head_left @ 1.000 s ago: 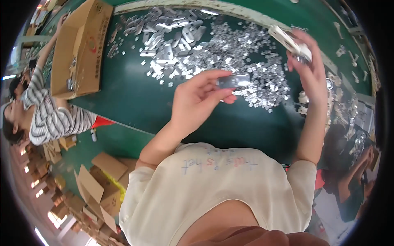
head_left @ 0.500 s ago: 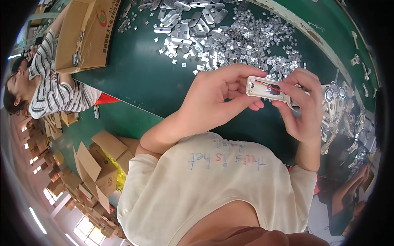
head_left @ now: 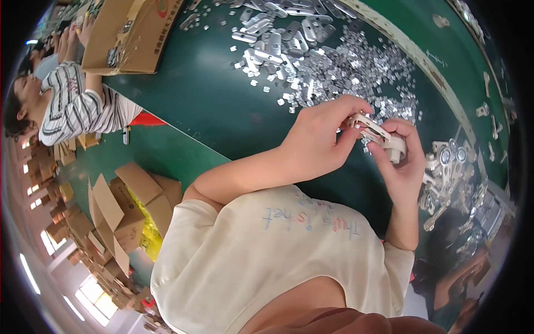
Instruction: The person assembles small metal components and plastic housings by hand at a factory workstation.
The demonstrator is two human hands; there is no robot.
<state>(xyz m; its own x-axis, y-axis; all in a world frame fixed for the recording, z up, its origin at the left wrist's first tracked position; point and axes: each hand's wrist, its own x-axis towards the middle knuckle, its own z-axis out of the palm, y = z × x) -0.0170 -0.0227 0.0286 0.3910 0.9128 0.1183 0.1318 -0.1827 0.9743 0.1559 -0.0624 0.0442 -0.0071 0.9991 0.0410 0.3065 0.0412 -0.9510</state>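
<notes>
1 pale metal bracket (head_left: 374,133) sits between both hands above the green table (head_left: 211,106), gripped at both ends. The left hand (head_left: 320,139) pinches the bracket's upper end, thumb and fingers closed narrowly on it. The right hand (head_left: 401,164) closes around the bracket's lower end, fingers curled under it.

Just beyond the bracket, further up the table, lies a broad scatter of small silver pieces (head_left: 361,61), too many and too small to count. Past that scatter, further still from the bracket, is a heap of longer silver plates (head_left: 272,33), overlapping so that a sure count is not possible. To the right of the bracket, just beside the right hand, lies a cluster of assembled silver parts (head_left: 448,172) with round ends; their number cannot be told.

Well away from the bracket, at the far left of the table, stands 1 open cardboard box (head_left: 130,33). Beside that box 1 person in a striped shirt (head_left: 78,108) leans at the table. Below the table's edge, left of the bracket, several flattened cardboard boxes (head_left: 119,206) lie on the floor.
</notes>
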